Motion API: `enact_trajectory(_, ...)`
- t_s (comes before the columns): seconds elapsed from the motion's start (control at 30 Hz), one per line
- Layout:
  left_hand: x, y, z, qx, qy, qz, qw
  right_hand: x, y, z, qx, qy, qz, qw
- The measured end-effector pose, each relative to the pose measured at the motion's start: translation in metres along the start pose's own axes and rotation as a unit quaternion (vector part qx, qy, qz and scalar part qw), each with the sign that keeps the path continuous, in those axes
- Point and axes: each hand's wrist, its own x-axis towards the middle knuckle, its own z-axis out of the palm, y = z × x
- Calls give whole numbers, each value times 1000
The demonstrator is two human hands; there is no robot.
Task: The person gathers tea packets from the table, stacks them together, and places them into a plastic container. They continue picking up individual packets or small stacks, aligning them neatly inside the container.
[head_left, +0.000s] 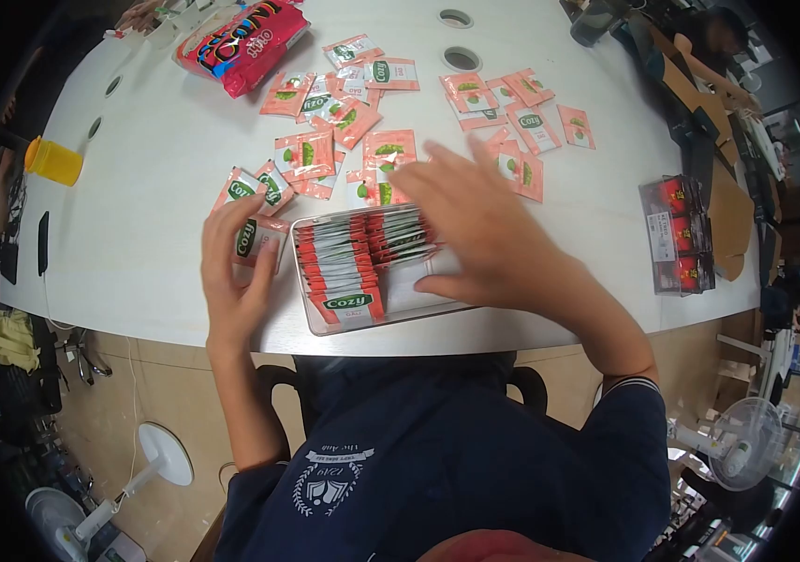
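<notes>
A clear-rimmed rectangular box [327, 330] sits near the table's front edge, packed with two rows of upright tea sachets [332, 258]; its lower right part shows bare bottom. At the box's left side, my left hand [236, 272] has its fingers and thumb around a Cozy tea sachet [256, 240]. Over the box's right side, my right hand [489, 234] is slightly blurred, thumb and fingers apart, with nothing visible in it. Its fingertips are close to loose sachets [388, 155] behind the box. What lies under the palm is hidden.
Several more pink and white sachets [533, 126] lie scattered behind the box. A red snack bag [242, 47] is at the back left, a yellow container [53, 161] and dark phone [43, 242] at the left. A clear pack with red items [676, 234] stands at the right edge.
</notes>
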Motion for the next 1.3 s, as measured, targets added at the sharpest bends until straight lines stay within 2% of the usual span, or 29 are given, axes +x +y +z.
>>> enact_trajectory(0.03,0,5,-5,-5,11,-8,1000,-6,2,-10,6,11,20,1000)
enact_trajectory(0.1,-3,27,-19,6,36,65,997,-18,3,-29,15,32,60,998)
enact_trajectory(0.13,-7,44,-25,15,15,102,995,-23,-2,-36,-19,31,111,993)
enact_trajectory(0.17,-10,60,-27,24,-5,138,990,-29,-5,-35,-33,2,119,992)
enact_trajectory(0.23,-10,90,-17,35,-120,215,969,-39,-7,-31,-60,-52,131,988)
enact_trajectory(0.27,-11,98,-7,73,-142,252,954,-39,-9,-27,-53,-72,122,988)
enact_trajectory(0.4,-9,93,15,166,-187,278,928,-30,-12,-7,-56,-80,89,991)
enact_trajectory(0.57,5,90,20,175,-187,288,923,-26,-17,-5,-44,-51,62,996)
enact_trajectory(0.77,7,89,20,183,-189,296,918,-23,-20,-16,-45,-33,108,993)
enact_trajectory(0.87,6,91,22,183,-195,308,913,-13,-18,-6,-85,66,40,993)
enact_trajectory(1.07,7,93,25,184,-212,317,906,-4,-7,17,-95,-6,21,995)
enact_trajectory(1.3,8,88,28,171,-213,311,910,-4,-6,25,-108,-3,32,994)
